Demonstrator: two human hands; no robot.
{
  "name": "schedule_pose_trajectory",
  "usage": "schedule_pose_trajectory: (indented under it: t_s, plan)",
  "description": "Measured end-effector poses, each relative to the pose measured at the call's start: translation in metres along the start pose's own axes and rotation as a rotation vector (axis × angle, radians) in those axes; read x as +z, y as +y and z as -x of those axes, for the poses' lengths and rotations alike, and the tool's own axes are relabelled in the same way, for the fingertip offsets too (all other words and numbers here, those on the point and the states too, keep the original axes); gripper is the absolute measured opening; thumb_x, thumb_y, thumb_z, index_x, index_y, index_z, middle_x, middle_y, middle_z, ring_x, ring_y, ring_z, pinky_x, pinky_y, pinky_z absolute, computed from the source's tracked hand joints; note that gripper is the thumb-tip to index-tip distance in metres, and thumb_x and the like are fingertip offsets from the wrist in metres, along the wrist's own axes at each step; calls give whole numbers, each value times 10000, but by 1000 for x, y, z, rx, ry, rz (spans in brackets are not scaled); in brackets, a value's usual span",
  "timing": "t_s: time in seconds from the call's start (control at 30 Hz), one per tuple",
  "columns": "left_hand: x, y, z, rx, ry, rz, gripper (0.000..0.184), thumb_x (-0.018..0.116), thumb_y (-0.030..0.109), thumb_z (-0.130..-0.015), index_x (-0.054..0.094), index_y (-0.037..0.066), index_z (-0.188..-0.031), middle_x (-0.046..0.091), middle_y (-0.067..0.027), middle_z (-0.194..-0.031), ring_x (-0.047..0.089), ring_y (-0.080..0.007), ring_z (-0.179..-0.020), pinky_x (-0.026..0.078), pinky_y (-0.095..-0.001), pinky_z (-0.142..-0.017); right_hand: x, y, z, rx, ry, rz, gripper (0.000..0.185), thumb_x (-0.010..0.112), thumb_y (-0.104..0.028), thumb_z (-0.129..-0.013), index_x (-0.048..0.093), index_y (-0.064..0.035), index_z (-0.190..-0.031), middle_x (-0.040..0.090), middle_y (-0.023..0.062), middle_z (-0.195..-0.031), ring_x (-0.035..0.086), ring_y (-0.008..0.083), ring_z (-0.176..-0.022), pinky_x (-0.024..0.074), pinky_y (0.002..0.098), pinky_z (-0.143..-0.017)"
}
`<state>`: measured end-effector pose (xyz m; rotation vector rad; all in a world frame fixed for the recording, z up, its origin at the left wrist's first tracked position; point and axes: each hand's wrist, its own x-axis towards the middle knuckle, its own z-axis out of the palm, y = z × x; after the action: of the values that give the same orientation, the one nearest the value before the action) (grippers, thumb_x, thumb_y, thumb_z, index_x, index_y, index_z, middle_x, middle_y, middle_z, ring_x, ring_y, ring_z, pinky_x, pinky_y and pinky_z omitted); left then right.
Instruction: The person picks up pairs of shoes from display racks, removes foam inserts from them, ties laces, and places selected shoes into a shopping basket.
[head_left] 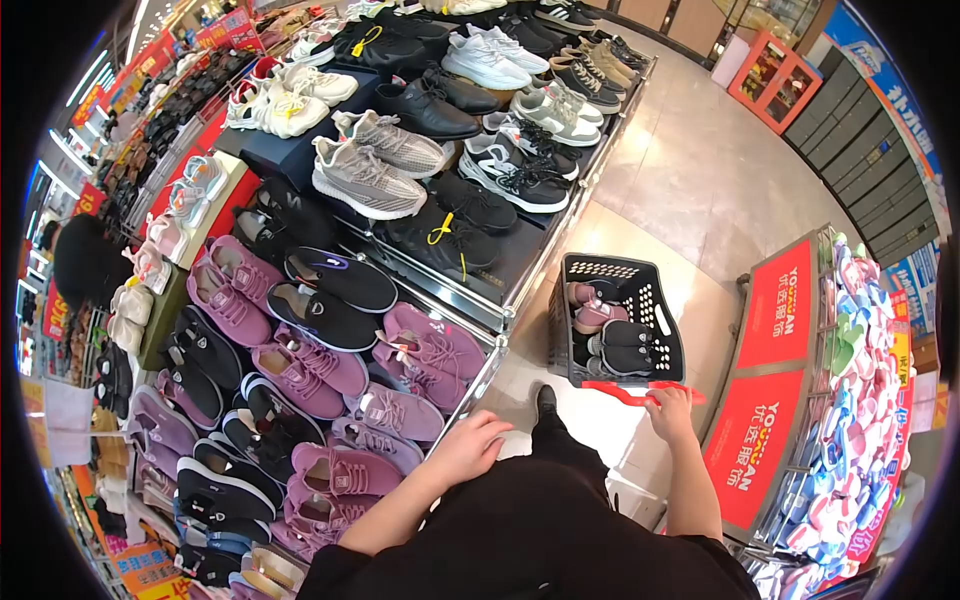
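My right hand is closed around the red handle of a black shopping basket. Inside the basket lie a pair of dark grey shoes and some pink shoes. My left hand hangs beside the edge of the shoe display, its fingers loosely extended and holding nothing. Closest to it on the display are lilac sneakers and mauve sneakers.
A metal-edged shoe table runs along my left, piled with sneakers. On my right stands a bin with red panels, heaped with colourful slippers. A tiled aisle stretches ahead towards a red cabinet.
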<state>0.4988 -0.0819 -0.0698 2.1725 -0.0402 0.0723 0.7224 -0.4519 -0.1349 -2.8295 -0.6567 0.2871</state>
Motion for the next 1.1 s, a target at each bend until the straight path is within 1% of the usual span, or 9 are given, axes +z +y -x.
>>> schedule_pose_trajectory:
  t_s: [0.3,0.4,0.43,0.53,0.57,0.63,0.73,0.8,1.1]
  plan:
    - [60,47,-106,184,-263,79,295,615,80,-867,636,78,-1161,597,-125,-1092,592,-344,-1000,479,-426,-881,9,-11,-15,2,149,-77,277,726,-333,-812,720,-130,-1000,625,90,-1028,534,314,-1089,292,539,-1088]
    - [109,43,-147,236,-235,-1,495,642,105,-844,520,57,-1322,523,-173,-1279,504,-377,-1218,418,-448,-1038,12,-18,-25,2,199,-13,291,733,-342,-806,715,-124,-997,635,97,-1002,545,309,-1048,333,517,-1031]
    - [125,41,-160,237,-219,0,495,642,105,-844,520,57,-1322,523,-173,-1279,504,-377,-1218,418,-448,-1038,12,-18,-29,-1,218,-21,300,735,-350,-801,714,-126,-999,633,98,-997,548,306,-1038,342,514,-1019]
    - [170,28,-196,159,-239,-222,795,681,152,-792,291,4,-1470,353,-284,-1456,308,-475,-1383,273,-522,-1148,14,-20,-48,-27,229,-20,302,734,-363,-787,711,-138,-986,642,77,-909,580,299,-945,383,509,-919]
    - [185,19,-205,153,-231,-226,795,681,152,-792,291,4,-1470,353,-284,-1456,308,-475,-1383,273,-522,-1148,11,-19,-55,-105,291,14,266,732,-344,-783,709,-117,-920,651,84,-825,614,296,-848,434,478,-820]
    - [207,-2,-223,-45,-383,-249,901,688,167,-782,190,21,-1518,274,-283,-1517,255,-468,-1416,235,-510,-1169,3,-14,-75,-163,141,23,280,682,-374,-819,699,-95,-831,668,110,-750,653,308,-725,501,458,-684]
    - [216,-16,-241,-49,-247,-126,923,696,120,-720,214,24,-1501,329,-281,-1472,281,-478,-1393,257,-495,-1164,-1,-7,-104,-223,49,-3,356,605,-412,-863,684,-79,-768,673,145,-692,666,329,-620,528,448,-570]
    - [212,-15,-249,-27,-135,-61,899,690,76,-677,271,35,-1471,397,-273,-1400,339,-475,-1350,275,-498,-1158,-1,-4,-121,-238,-4,-23,390,571,-429,-879,686,-72,-772,676,155,-694,671,336,-620,537,450,-569]
    - [205,-38,-312,19,-88,-144,865,670,32,-686,301,95,-1466,394,-267,-1406,344,-482,-1343,288,-509,-1152,-16,-1,-180,-158,-86,-69,406,493,-429,-915,679,-71,-862,692,169,-777,689,351,-703,550,464,-656]
